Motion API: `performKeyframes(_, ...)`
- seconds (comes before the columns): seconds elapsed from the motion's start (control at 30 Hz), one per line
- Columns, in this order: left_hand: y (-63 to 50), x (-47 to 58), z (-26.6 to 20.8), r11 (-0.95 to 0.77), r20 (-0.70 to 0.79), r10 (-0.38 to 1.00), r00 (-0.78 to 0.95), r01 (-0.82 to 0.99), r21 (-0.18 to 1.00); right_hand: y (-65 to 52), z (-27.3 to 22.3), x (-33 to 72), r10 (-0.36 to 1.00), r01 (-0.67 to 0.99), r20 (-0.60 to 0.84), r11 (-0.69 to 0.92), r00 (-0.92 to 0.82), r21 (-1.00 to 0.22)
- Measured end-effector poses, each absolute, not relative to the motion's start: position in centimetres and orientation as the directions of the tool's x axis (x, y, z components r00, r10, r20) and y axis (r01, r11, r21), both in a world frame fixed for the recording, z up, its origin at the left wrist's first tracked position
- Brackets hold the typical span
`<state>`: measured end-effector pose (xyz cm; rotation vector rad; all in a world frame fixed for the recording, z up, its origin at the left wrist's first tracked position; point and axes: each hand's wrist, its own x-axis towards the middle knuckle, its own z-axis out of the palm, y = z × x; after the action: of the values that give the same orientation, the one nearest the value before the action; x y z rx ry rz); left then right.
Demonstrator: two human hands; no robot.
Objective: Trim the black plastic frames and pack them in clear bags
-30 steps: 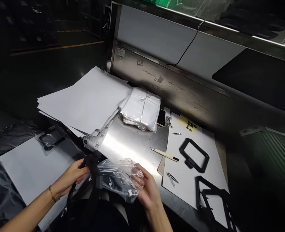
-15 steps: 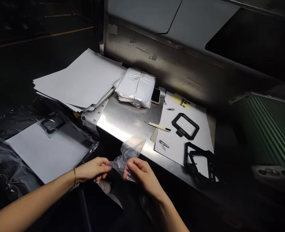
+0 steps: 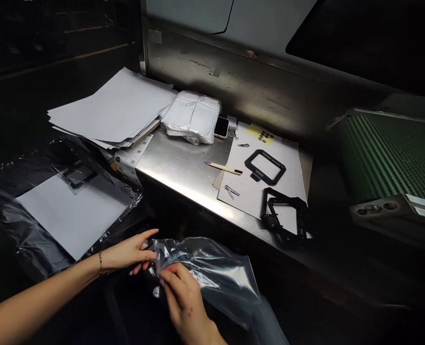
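A clear plastic bag [image 3: 219, 268] hangs spread out between my hands, in front of the metal table's edge. My left hand [image 3: 135, 251] pinches its rim between thumb and fingers, with the index finger stretched out. My right hand [image 3: 183, 292] grips the bag close by, fingertips pressed together on the film. To the left, a black frame part in a clear bag [image 3: 77, 175] lies on a white sheet [image 3: 72, 211] inside a large dark plastic liner [image 3: 11, 230].
On the metal table [image 3: 176, 163] are a paper stack [image 3: 112, 108], a tied bundle of clear bags [image 3: 193, 115], a phone [image 3: 221, 127], a cream-handled knife [image 3: 223, 167], small nippers [image 3: 231, 191] and two black frames [image 3: 265, 166]. A green ribbed conveyor [image 3: 392, 153] stands at right.
The bag, crumpled between my hands before, now spreads out to the right. My right hand has moved left and down, closer to my left hand. The view has shifted slightly.
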<state>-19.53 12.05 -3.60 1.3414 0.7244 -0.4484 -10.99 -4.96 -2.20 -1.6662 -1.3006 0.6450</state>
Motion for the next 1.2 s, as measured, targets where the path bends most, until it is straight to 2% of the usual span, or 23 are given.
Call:
performKeyframes(0.13, 10.8, -19.8, -5.0, 0.099, -0.714, 0.091, 0.694, 0.707, 0.700, -4.0, -3.1, -11.2, 0.973, 0.432, 0.091, -0.009, 0.211, -0.902)
performKeyframes(0.27, 10.0, -20.6, -6.2, -0.004, -0.738, 0.122, 0.663, 0.744, 0.668, -6.2, -4.7, -11.3, 0.953, 0.471, 0.014, -0.136, 0.302, -0.871)
performKeyframes(0.43, 10.1, -20.4, -6.9, -0.219, -0.747, 0.120, 0.654, 0.751, 0.623, -7.9, -6.4, -12.2, 0.911, 0.542, 0.004, -0.242, 0.412, -0.805)
performKeyframes(0.77, 12.1, -20.3, -5.5, -0.605, -0.743, 0.189, 0.642, 0.672, 0.427, -7.3, -7.0, -12.7, 0.891, 0.627, 0.032, -0.293, 0.454, -0.722)
performKeyframes(1.0, 14.3, -20.0, -3.1, -0.739, -0.736, 0.215, 0.642, 0.599, 0.307, -5.1, -6.4, -12.3, 0.916, 0.668, 0.055, -0.247, 0.397, -0.702)
performKeyframes(1.2, 15.8, -19.6, -0.8, -0.754, -0.726, 0.173, 0.666, 0.563, 0.337, -3.4, -5.0, -10.0, 0.909, 0.702, 0.074, -0.262, 0.409, -0.662)
